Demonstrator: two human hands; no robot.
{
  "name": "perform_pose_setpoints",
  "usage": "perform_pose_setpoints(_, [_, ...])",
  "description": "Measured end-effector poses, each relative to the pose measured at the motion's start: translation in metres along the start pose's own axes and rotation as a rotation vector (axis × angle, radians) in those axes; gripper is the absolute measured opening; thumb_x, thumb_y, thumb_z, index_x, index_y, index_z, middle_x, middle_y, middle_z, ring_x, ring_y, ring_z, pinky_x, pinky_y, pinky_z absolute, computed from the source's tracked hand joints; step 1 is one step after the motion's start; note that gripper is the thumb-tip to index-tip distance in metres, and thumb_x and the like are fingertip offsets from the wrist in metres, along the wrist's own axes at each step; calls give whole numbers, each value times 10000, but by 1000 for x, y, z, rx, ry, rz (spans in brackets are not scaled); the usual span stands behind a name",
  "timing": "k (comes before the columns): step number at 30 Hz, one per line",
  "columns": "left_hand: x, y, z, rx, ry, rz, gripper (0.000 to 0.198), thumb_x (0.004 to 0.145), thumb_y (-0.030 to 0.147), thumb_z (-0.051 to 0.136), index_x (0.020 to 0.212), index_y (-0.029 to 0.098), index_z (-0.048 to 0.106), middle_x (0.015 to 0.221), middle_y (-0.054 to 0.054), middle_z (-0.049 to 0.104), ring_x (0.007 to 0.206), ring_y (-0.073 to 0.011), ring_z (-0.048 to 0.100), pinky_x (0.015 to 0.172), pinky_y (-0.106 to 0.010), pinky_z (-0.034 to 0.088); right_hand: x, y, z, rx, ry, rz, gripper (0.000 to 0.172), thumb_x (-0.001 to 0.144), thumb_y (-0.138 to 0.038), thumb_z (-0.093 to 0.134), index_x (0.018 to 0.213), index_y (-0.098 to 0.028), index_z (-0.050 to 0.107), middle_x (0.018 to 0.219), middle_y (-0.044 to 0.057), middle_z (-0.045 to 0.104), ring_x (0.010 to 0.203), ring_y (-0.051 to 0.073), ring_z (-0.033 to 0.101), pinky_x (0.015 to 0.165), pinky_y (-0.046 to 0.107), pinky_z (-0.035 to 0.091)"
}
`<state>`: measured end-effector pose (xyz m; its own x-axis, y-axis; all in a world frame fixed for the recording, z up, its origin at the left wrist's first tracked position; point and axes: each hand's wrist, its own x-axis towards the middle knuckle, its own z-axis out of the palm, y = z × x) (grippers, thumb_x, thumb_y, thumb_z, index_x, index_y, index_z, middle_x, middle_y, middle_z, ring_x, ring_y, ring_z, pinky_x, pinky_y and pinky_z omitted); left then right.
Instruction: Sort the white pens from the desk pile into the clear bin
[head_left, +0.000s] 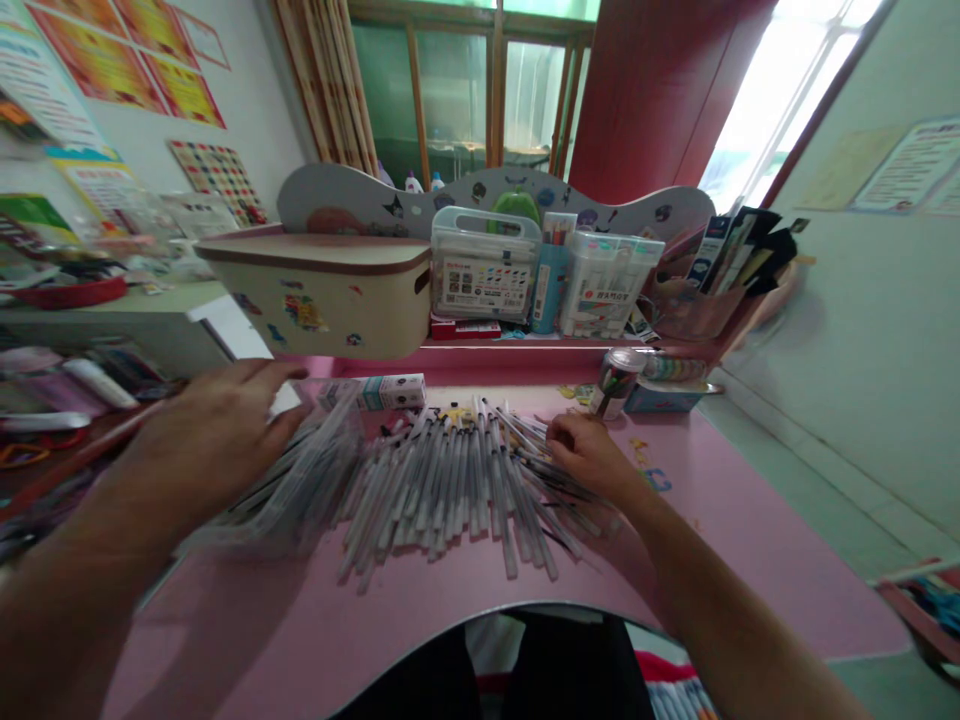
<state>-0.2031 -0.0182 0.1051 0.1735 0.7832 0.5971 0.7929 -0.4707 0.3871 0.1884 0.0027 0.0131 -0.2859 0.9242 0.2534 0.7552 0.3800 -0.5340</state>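
A wide pile of slim translucent pens (457,480), many with dark bands near their far ends, lies fanned over the pink desk. My right hand (589,455) is at the pile's right side, its fingers curled together against the pens; what they hold is hidden. On the left, a clear plastic box (330,500) contains more pens. My left hand (217,430), slightly blurred, is over the box's left side, thumb and fingers apart, with something white showing in the gap. Whether it touches the rim is unclear.
Behind the pile lies a small white carton (390,391). A lidded cream bin (322,300), a clear marker case (484,265) and another marker box (607,290) line the shelf. A clear jar (617,383) stands at right. The desk's curved front edge (540,604) is near my lap.
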Motion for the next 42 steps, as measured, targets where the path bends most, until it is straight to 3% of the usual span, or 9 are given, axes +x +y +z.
perform_pose_setpoints(3, [0, 69, 27, 163, -54, 18, 254, 882, 343, 530, 1064, 205, 643, 1101, -114, 670, 1110, -342, 572, 1036, -530, 384, -4, -7, -5, -155, -303, 30, 178, 830, -198, 531, 709, -163, 657, 695, 49, 660, 653, 165, 567, 588, 268, 324])
perform_pose_setpoints(7, [-5, 136, 82, -335, -197, -18, 199, 896, 226, 504, 1002, 225, 673, 1043, -59, 689, 979, -225, 623, 900, -373, 470, -11, -18, -9, -334, -456, 73, 159, 803, -237, 581, 777, -170, 723, 779, 80, 719, 694, 193, 610, 575, 272, 309])
perform_pose_setpoints(10, [-7, 156, 125, -730, -199, -238, 190, 869, 191, 518, 958, 213, 684, 967, -45, 688, 907, -187, 622, 833, -310, 475, -14, -22, -8, -410, -487, 98, 183, 802, -292, 601, 813, -174, 741, 830, 101, 738, 734, 221, 641, 578, 277, 317])
perform_pose_setpoints(14, [-12, 146, 171, -1040, -45, -557, 155, 865, 222, 515, 946, 198, 644, 820, -14, 625, 712, -133, 569, 640, -236, 448, -15, -20, -3, -447, -499, 106, 189, 787, -290, 598, 787, -166, 741, 806, 116, 733, 745, 233, 650, 582, 278, 324])
perform_pose_setpoints(18, [-21, 123, 192, -1075, 75, -607, 125, 878, 239, 519, 961, 203, 605, 738, 28, 546, 588, -95, 468, 556, -204, 387, -11, -15, -4, -344, -435, 108, 141, 741, -251, 604, 734, -160, 711, 744, 83, 705, 684, 190, 599, 555, 265, 297])
perform_pose_setpoints(25, [-29, 118, 200, -1190, -11, -598, 307, 819, 316, 663, 1103, 223, 591, 908, 9, 603, 590, -76, 492, 535, -198, 390, -4, -13, -4, 164, -190, 62, 84, 717, -172, 540, 634, -172, 538, 581, -36, 470, 563, 109, 421, 532, 238, 294])
perform_pose_setpoints(31, [-29, 117, 199, -1334, -264, -588, 201, 738, 329, 743, 865, 177, 713, 858, -41, 695, 758, -158, 623, 710, -262, 488, -11, -18, 11, 782, -253, 174, 138, 734, -301, 649, 747, -184, 578, 642, -47, 497, 571, 96, 439, 518, 212, 350])
perform_pose_setpoints(37, [-24, 114, 194, -1271, -98, -601, 167, 761, 305, 724, 886, 195, 705, 825, -10, 686, 763, -146, 620, 737, -251, 484, -15, -21, 23, 1301, -411, 409, 359, 736, -448, 739, 950, -203, 586, 785, -3, 629, 616, 122, 587, 600, 266, 486])
perform_pose_setpoints(42, [-22, 110, 196, -1280, -61, -541, 175, 763, 297, 726, 889, 183, 684, 868, -24, 688, 799, -153, 624, 743, -251, 481, -15, -20, 31, 1249, -384, 328, 307, 802, -456, 680, 850, -167, 591, 575, -53, 482, 434, 60, 356, 411, 200, 250])
